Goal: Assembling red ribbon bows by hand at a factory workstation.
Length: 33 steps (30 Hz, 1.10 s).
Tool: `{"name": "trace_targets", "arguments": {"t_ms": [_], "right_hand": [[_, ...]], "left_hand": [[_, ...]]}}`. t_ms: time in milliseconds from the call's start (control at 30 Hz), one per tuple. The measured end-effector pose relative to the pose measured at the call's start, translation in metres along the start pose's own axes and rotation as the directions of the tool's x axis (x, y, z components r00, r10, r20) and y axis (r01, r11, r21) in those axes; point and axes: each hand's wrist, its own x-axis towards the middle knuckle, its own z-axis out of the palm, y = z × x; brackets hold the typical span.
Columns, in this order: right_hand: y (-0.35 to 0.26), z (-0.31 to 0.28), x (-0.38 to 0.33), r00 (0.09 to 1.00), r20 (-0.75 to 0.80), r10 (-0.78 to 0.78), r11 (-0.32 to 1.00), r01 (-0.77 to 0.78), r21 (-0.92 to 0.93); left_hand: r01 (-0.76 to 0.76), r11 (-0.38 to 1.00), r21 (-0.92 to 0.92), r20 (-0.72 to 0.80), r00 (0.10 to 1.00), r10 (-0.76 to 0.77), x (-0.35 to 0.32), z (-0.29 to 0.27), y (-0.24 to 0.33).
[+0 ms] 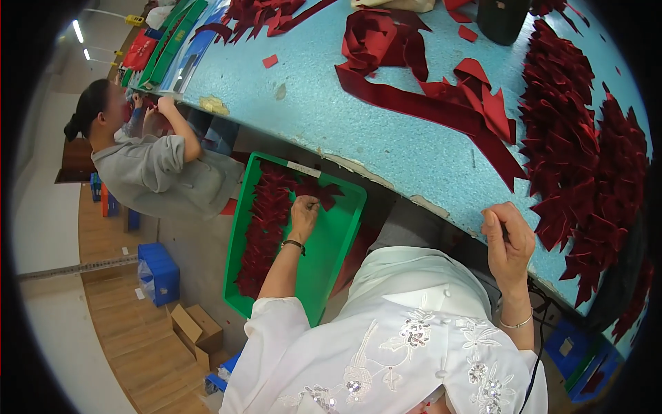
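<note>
Head view: left hand [303,215] fingers [308,202] pinch red bow [323,193] over green tray [343,238]

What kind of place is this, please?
Probably a small craft workshop: red bows piled on a blue table, more in a green tray, and a co-worker alongside.

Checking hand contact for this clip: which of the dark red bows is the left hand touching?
The bow at the green tray's far end, off the bow row along its left side. The left hand pinches it; the bows piled on the table lie untouched.
</note>
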Motion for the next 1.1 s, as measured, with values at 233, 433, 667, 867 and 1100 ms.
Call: {"name": "trace_targets", "arguments": {"t_ms": [233, 433, 667, 867, 1100], "right_hand": [[-0.002, -0.001, 0.002, 0.998, 0.008, -0.064, 0.998, 0.064, 0.016], [-0.001, 0.000, 0.001, 0.996, 0.011, -0.090, 0.996, 0.090, -0.011], [-0.002, 0.001, 0.002, 0.996, 0.011, -0.086, 0.996, 0.086, -0.026], [-0.003, 0.002, 0.003, 0.997, 0.015, -0.074, 0.996, 0.075, -0.046], [-0.004, 0.004, 0.003, 0.998, 0.021, -0.060, 0.996, 0.061, -0.060]], "left_hand": [[0.165, 0.986, -0.037, -0.037, 0.985, -0.166, 0.008, -0.005, 0.011], [0.295, 0.947, -0.124, -0.083, 0.948, -0.306, 0.020, -0.010, 0.028], [0.183, 0.983, 0.018, -0.235, 0.956, -0.174, 0.043, -0.002, 0.035], [0.232, 0.940, 0.251, -0.265, 0.950, -0.164, 0.052, 0.014, 0.036], [0.234, 0.941, 0.245, -0.231, 0.957, -0.178, 0.052, 0.014, 0.022]]}}
